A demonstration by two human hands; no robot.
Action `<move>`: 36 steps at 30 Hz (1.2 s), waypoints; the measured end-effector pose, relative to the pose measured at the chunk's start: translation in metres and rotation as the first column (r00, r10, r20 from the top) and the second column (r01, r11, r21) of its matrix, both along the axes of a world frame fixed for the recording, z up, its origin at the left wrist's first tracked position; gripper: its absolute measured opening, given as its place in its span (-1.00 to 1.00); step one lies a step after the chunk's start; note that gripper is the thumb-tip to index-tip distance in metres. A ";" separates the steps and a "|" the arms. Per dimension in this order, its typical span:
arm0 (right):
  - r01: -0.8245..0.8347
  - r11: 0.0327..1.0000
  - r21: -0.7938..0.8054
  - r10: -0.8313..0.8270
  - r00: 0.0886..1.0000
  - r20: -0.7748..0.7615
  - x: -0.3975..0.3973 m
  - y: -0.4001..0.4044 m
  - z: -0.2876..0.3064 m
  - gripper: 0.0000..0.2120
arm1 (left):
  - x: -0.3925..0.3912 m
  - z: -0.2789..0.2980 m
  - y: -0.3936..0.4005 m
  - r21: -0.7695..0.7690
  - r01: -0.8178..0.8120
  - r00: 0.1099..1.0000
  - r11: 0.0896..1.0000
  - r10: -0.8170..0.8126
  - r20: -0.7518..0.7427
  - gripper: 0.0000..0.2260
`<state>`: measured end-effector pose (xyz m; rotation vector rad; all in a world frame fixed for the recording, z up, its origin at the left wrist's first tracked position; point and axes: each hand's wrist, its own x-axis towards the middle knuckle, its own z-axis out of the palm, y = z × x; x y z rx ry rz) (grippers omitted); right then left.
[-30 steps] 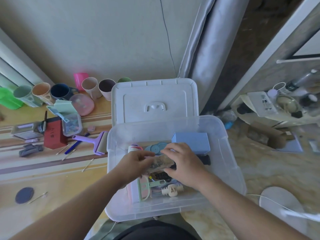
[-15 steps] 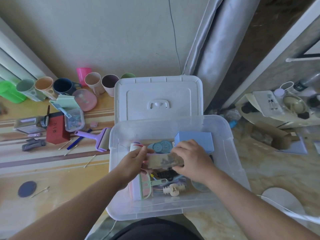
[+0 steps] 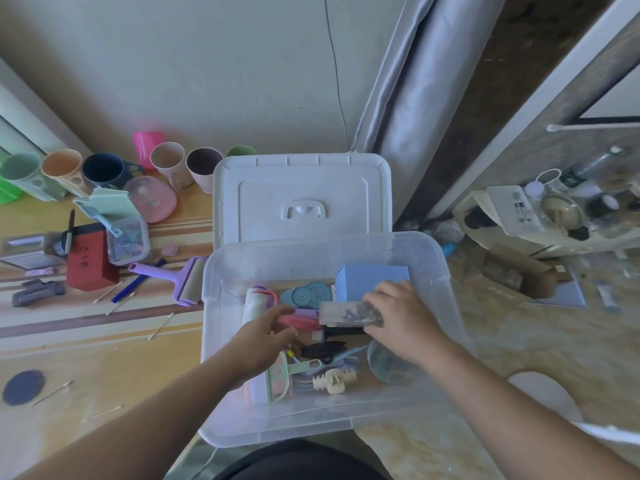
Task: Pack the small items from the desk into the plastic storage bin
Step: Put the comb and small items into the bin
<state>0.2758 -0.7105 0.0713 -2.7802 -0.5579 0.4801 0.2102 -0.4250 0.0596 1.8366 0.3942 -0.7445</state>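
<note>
The storage bin (image 3: 446, 292) is sitting at the near right of the desk (image 3: 86, 355), and its lid (image 3: 301, 199) is standing just behind it. A row of cups (image 3: 104, 171) is standing far left. A roller (image 3: 187, 282) is lying just left of the bin. A box (image 3: 374, 278) is resting inside, at the far right.

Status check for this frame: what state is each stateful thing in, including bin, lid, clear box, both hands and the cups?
Bin: open, partly filled.
Lid: off, behind the bin.
Clear box: closed, held inside the bin.
Right hand: gripping the clear box.
Left hand: open, empty.
Cups: upright, on the desk.
</note>
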 end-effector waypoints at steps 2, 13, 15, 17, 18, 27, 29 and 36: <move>-0.039 0.996 0.074 0.039 0.999 0.000 0.011 0.039 -0.007 -0.62 | -0.003 0.003 0.004 0.085 0.000 0.999 0.996 -0.004 0.044 -0.64; -0.119 0.898 -0.423 0.164 0.984 0.072 0.055 0.121 -0.047 -0.73 | -0.010 -0.004 0.004 0.322 0.070 0.988 0.944 -0.109 0.105 -0.46; -0.142 0.875 -0.463 0.190 0.980 0.058 0.054 0.125 -0.055 -0.74 | -0.009 -0.005 0.003 0.500 0.208 0.946 0.841 -0.302 0.115 -0.51; -0.166 0.866 -0.472 0.205 0.978 0.032 0.048 0.130 -0.064 -0.73 | -0.010 -0.008 0.002 0.710 0.345 0.812 0.614 -0.575 0.103 -0.54; -0.172 0.866 -0.470 0.206 0.978 0.020 0.046 0.132 -0.068 -0.72 | -0.011 -0.011 0.002 0.770 0.371 0.744 0.519 -0.663 0.088 -0.52; -0.209 0.902 -0.378 0.238 0.971 0.031 0.047 0.127 -0.073 -0.76 | -0.011 -0.020 0.007 0.839 0.442 0.676 0.317 -0.733 -0.079 -0.44; -0.220 0.923 -0.317 0.243 0.970 0.034 0.044 0.127 -0.070 -0.77 | -0.011 -0.007 0.006 0.831 0.424 0.671 0.359 -0.741 -0.023 -0.50; -0.020 0.947 0.320 0.010 0.999 0.031 0.021 0.152 -0.026 -0.73 | -0.018 0.048 0.078 0.578 0.010 0.560 0.816 -0.483 0.673 -0.69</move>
